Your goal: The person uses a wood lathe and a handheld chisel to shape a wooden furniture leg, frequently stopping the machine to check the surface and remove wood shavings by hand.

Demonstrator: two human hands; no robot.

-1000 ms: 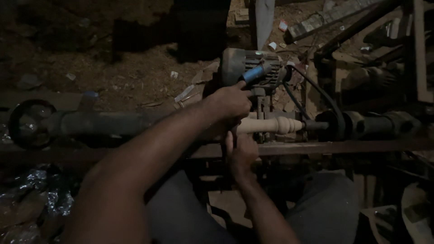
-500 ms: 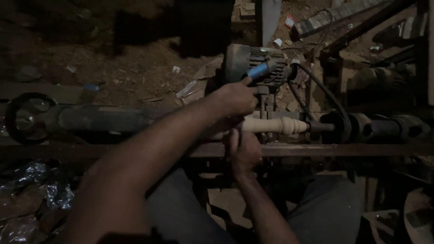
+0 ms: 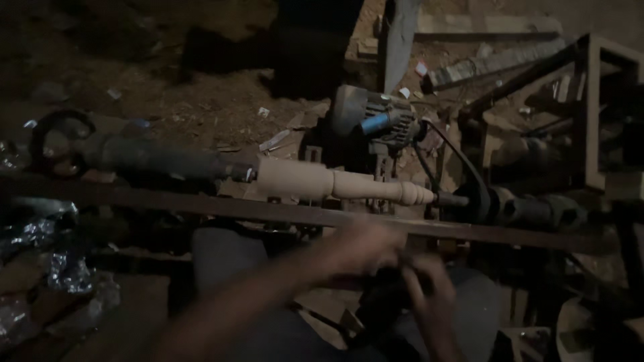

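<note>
A: Head view, item one?

B: Turned wooden spindle (image 3: 339, 184), pale, lying level. It is mounted between the dark tailstock shaft (image 3: 161, 157) at its left end and the drive shaft (image 3: 530, 209) at its right end. Thick section to the left, tapering through beads to a narrow tip on the right.

A: What carries it?

B: Lathe frame. A long rusty rail (image 3: 282, 213) runs across just below the spindle, from the left edge of the frame to the right.

A: Behind the spindle?

B: Electric motor (image 3: 372, 117), grey with a blue part, standing at the far edge of the frame. A dark belt (image 3: 463, 167) runs from it down to the pulley at the right end of the spindle.

A: Hands?

B: Left hand (image 3: 365, 248), blurred, below the rail and near its middle, apart from the spindle. Right hand (image 3: 429, 288), also blurred, just beside the left and lower. Both sit close together over something dark between them; too smeared to identify. Grip of either hand: cannot tell, wide or narrow.

A: Other entries?

B: Wooden frame (image 3: 594, 107) at the right edge. Crumpled foil-like scrap (image 3: 47, 261) on the floor at lower left. Dirt floor (image 3: 201, 100) with chips beyond the lathe. Grey trousers (image 3: 228, 258) of the person beneath the forearms.
</note>
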